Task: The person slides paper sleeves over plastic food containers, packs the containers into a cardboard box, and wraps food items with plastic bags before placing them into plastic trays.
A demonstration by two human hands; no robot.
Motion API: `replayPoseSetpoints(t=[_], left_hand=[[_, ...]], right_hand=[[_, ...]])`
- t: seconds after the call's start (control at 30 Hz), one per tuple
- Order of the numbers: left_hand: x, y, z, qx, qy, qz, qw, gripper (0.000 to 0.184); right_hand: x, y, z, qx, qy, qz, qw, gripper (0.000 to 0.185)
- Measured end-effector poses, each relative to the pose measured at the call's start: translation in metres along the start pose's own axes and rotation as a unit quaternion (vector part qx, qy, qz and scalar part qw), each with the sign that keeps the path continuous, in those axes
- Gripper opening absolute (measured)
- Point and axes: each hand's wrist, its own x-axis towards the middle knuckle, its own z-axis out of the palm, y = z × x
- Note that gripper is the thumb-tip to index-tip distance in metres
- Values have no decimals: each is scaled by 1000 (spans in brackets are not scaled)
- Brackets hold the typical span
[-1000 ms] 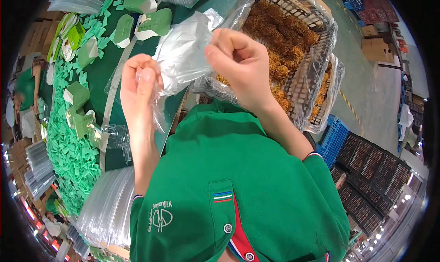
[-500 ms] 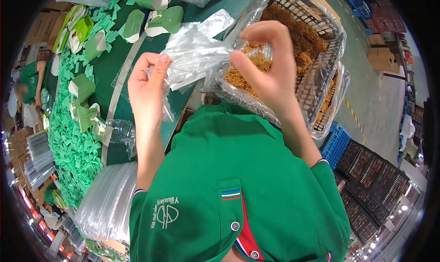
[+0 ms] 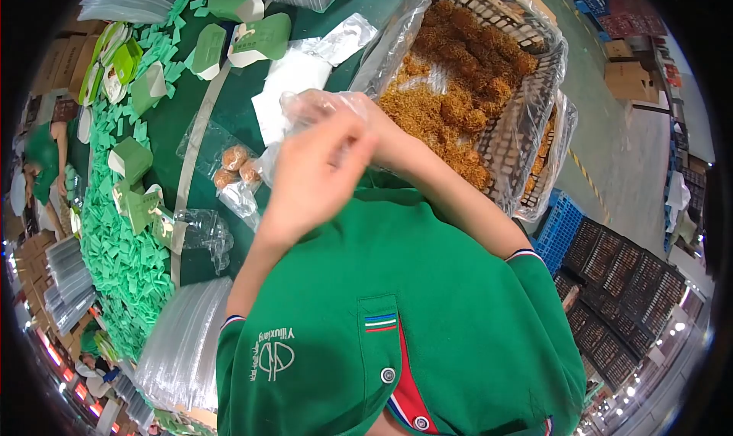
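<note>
Curling inward, left hand [image 3: 314,175] overlaps right hand [image 3: 372,127] in clear plastic [image 3: 304,104]

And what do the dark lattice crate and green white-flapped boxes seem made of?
Dark lattice crate: probably rigid moulded plastic, dull, judging by its regular openings. Green white-flapped boxes: likely paperboard, smooth and fairly matte, given crisp creases; any coating is unclear.

The green shirt [image 3: 466,306] bears the name "Yiliuxiang", displayed inverted; lettering on the green carton [image 3: 260,39] is illegible.
</note>
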Motion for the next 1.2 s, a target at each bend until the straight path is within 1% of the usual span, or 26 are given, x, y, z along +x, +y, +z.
replayPoseSetpoints(t=[0.03, 0.07, 0.1, 0.13, 0.2, 0.23, 0.3, 0.37, 0.4, 0.43, 0.47, 0.5, 0.53, 0.57, 0.6, 0.63, 0.73, 0.83, 0.9, 0.93, 0.97, 1.0, 1.07, 1.1, 1.17, 1.2], left_hand=[[-3, 0, 2, 67, -43, 17, 997, 8], [-3, -2, 4, 58, -54, 18, 997, 8], [-2, -6, 6, 49, -66, 18, 996, 8], [-1, -8, 7, 40, -79, 18, 996, 8], [2, -6, 4, -47, -88, -107, 989, 10], [4, -5, 3, -90, -93, -169, 977, 12], [-1, -12, 3, -157, -61, -133, 977, 11], [-11, -29, 2, -208, -43, -105, 972, 11], [-14, -35, 0, -209, -31, -110, 971, 11], [-17, -39, -2, -209, -19, -116, 971, 11], [-19, -42, -3, -209, -6, -122, 970, 11], [-20, -43, -2, -210, 9, -122, 970, 11], [-21, -43, -1, -194, 4, -128, 973, 10], [-21, -43, 2, -178, 2, -133, 975, 10], [-21, -43, 4, -161, 1, -138, 977, 10], [-20, -42, 4, -150, -3, -135, 979, 10], [-13, -39, 4, -123, -9, -123, 985, 11], [-15, -42, 3, -113, -7, -131, 985, 12], [-17, -41, 2, -116, -12, -144, 983, 12], [-19, -43, 3, -131, 4, -143, 981, 12], [-20, -46, 4, -146, 20, -141, 979, 12], [-20, -48, 5, -160, 35, -137, 977, 11], [-20, -49, 6, -149, 31, -140, 978, 11], [-20, -48, 6, -142, 29, -143, 979, 11], [-21, -45, 2, -124, -8, -167, 978, 11], [-21, -44, 0, -116, -25, -180, 977, 11]], right_hand=[[6, 11, -3, -35, -35, 29, 998, 38], [11, 20, -1, 96, -34, 63, 993, 34], [16, 27, 0, 224, -25, 96, 969, 31], [18, 32, -4, 306, -40, 139, 941, 36], [26, 15, -20, 461, -67, 225, 856, 48], [22, 10, -29, 423, -30, 178, 888, 54], [7, 2, -58, 337, 42, 79, 937, 66], [-2, 12, -122, 175, 66, 37, 982, 72], [-11, 19, -151, 104, 85, 66, 989, 69], [-25, 21, -164, -28, 124, 174, 976, 67], [-39, 23, -177, -144, 135, 289, 937, 65], [-49, 52, -181, -228, 82, 366, 899, 62], [-59, 81, -185, -307, 11, 432, 848, 59], [-72, 109, -182, -442, -98, 408, 793, 58], [-73, 105, -166, -503, -194, 350, 766, 58], [-75, 100, -148, -576, -205, 354, 708, 47], [-105, 183, -153, -654, -131, 285, 688, 39], [-95, 178, -149, -583, -94, 316, 743, 32], [-100, 177, -146, -546, -107, 266, 787, 35], [-106, 181, -146, -526, -114, 243, 807, 37], [-112, 188, -143, -515, -102, 227, 821, 36], [-112, 194, -146, -483, -112, 277, 823, 36], [-105, 196, -148, -413, -130, 374, 820, 36], [-100, 189, -149, -381, -174, 383, 823, 32], [-92, 171, -150, -315, -260, 398, 821, 25], [-95, 166, -147, -299, -212, 380, 849, 20]])
